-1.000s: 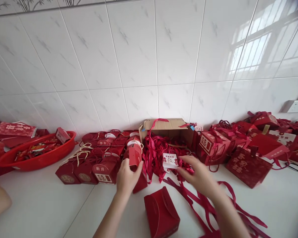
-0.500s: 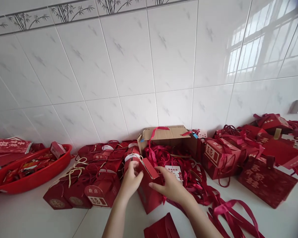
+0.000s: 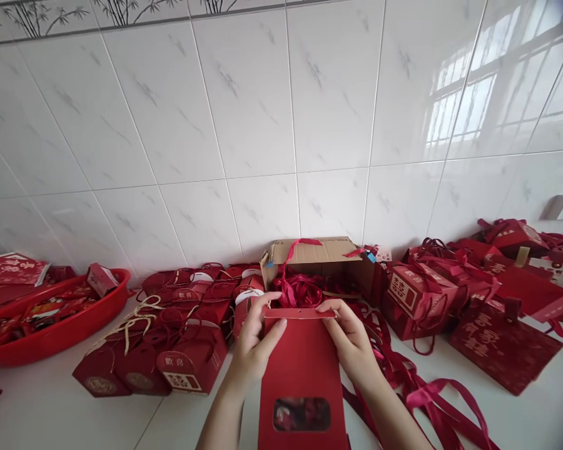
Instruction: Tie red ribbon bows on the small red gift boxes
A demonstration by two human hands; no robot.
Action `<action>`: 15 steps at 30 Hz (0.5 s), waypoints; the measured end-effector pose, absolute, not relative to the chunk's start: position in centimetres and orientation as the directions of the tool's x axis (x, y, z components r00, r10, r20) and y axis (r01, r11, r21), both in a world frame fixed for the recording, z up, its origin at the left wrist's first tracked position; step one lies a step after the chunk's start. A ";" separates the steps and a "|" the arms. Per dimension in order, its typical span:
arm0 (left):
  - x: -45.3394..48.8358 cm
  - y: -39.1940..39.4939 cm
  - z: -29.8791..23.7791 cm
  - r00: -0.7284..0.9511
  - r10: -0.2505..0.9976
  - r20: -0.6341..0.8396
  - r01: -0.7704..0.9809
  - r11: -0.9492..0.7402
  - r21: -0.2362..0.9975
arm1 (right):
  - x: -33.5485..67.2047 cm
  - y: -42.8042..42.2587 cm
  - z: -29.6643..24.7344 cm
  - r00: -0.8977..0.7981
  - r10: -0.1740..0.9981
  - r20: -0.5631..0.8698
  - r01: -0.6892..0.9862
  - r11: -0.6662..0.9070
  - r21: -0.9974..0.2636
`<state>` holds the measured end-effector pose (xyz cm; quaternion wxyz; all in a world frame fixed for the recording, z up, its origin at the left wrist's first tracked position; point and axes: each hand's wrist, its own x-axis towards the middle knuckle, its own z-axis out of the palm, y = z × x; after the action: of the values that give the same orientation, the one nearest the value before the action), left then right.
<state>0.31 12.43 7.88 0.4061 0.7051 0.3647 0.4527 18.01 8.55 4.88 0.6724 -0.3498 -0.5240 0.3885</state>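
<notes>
one red bag [image 3: 303, 356] is at the bottom centre, over the near side of a white tabletop [image 3: 187, 425]. the left hand [image 3: 258, 334] pinches the left end of its folded top strip between thumb and fingers, and the right hand [image 3: 351, 337] pinches the right end the same way. a dark window [image 3: 302, 414] with rounded corners sits low on the bag; what shows through it is hard to tell. the bag's bottom is cut off by the edge of the view.

just beyond the hands, an open carton [image 3: 304, 251] full of red ribbons [image 3: 300, 290] stands against a tiled wall [image 3: 263, 112]. more ribbons trail over the tabletop to the right. left of the carton are rows of red boxes [image 3: 192, 356], some with cream cord [image 3: 138, 319] on top. farther left is a red basin [image 3: 75, 331] of small packets [image 3: 51, 309]. on the right, gift boxes [image 3: 422, 294] are piled behind a patterned bag [image 3: 504, 344].
</notes>
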 end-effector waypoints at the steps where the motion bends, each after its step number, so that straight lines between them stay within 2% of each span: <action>1: 0.4 12.3 7.9 0.317 0.868 0.382 0.158 -0.445 0.881 | 17.9 8.2 5.1 0.148 0.883 0.445 -0.135 0.464 -0.876; 3: 0.5 12.0 8.0 0.288 0.853 0.435 0.183 -0.495 0.850 | 17.8 7.6 5.6 0.158 0.870 0.468 -0.100 0.485 -0.869; 8: 0.4 10.4 8.7 0.220 0.833 0.508 0.204 -0.548 0.811 | 16.9 6.2 6.4 0.331 0.831 0.446 -0.079 0.496 -0.865; 12: 0.9 8.5 9.6 0.236 0.846 0.477 0.121 -0.513 0.850 | 16.0 4.9 6.8 0.338 0.843 0.418 -0.172 0.492 -0.853; 15: 1.5 7.9 10.2 0.098 0.880 0.466 0.110 -0.475 0.873 | 15.9 4.2 7.2 0.293 0.823 0.487 -0.119 0.537 -0.835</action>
<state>1.53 7.89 10.15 0.3463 0.6550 0.3778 0.5552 15.93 4.17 7.21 0.7222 -0.3537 -0.4970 0.3261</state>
